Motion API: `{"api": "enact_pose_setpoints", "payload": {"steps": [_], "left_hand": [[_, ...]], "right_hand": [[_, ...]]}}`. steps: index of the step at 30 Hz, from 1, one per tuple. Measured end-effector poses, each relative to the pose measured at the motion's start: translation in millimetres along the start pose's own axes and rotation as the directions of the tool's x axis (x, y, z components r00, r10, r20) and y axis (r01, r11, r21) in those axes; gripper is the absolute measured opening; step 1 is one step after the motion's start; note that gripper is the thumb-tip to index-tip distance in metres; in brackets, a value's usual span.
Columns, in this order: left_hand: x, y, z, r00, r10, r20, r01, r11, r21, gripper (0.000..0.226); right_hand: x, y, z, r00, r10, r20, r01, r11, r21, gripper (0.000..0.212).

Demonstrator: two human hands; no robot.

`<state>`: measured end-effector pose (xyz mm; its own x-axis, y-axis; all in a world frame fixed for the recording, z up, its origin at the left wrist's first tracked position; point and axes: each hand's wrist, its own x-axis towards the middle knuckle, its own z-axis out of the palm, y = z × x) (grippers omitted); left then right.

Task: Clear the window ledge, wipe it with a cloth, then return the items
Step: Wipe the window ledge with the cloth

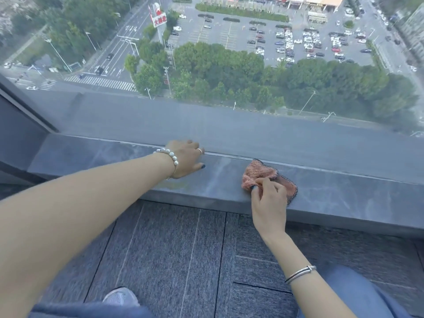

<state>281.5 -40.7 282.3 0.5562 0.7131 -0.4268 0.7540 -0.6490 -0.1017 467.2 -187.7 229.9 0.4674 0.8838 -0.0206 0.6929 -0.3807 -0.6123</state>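
Looking down from the head camera, a grey stone window ledge runs across the middle of the view, its polished top streaked with pale smears and a faint dull patch near its front edge. A pink cloth lies on the ledge right of centre, bunched into soft folds. It is fuzzy, salmon-coloured, and edged with black netting that shows along its far and right sides; its right corner reaches the front lip of the ledge.

The right hand comes up from below and pinches the near edge of the cloth between thumb and curled fingers, the nails painted dark. A thin silver bangle sits on that wrist.

The left hand rests on the ledge well to the left of the cloth, apart from it, palm down with fingers relaxed and spread toward the glass, holding nothing. It wears a ring and a pearl bracelet at the wrist.

Behind the ledge the window glass looks onto a road, trees and a car park far below. A dark frame stands at the left. Below the ledge is grey ribbed carpet tile, with a pale shoe and blue denim knees at the bottom edge.
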Motion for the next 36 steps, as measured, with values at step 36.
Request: {"api": "enact_pose_setpoints", "payload": {"steps": [36], "left_hand": [[-73.6,31.2,40.3,0.809,-0.565,-0.165,0.335,0.673,-0.660,0.036]], "right_hand": [[-34.0,-71.3,23.4,0.910,-0.399,0.113,0.398,0.917,0.026,0.020]]}}
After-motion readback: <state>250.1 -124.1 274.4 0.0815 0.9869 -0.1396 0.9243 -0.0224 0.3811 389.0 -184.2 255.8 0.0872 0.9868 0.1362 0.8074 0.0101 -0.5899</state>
